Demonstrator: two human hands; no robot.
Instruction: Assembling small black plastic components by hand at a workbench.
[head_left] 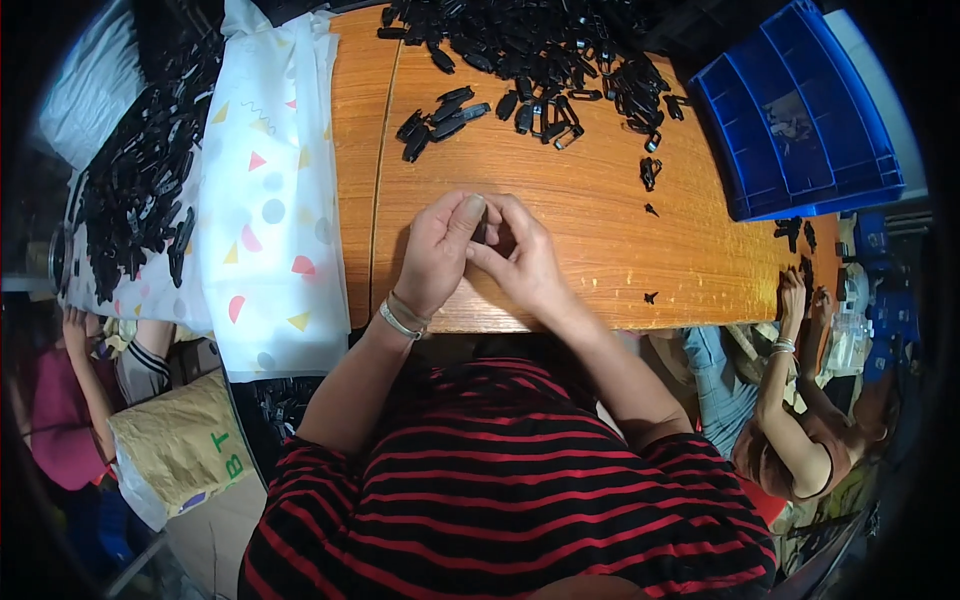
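Note:
My left hand (437, 250) and my right hand (520, 255) meet over the near edge of the wooden table (500, 180). The left thumb is pressed against its bent fingers, and the right thumb and fingers close in from the other side. A dark sliver shows between the fingertips, mostly hidden, and I cannot make out its kind. Beyond my hands lies a small group of black plastic parts (440, 122). Farther back is a large heap of similar black parts (540, 50), some of them open frames with shiny metal bits.
A patterned white sheet (270, 200) covers the table's left side, beside another black heap (150, 160). A blue divided bin (800, 115) stands tilted at the far right. Small loose pieces (650, 298) lie right of my hands. People work at both sides; a paper sack (180, 440) is lower left.

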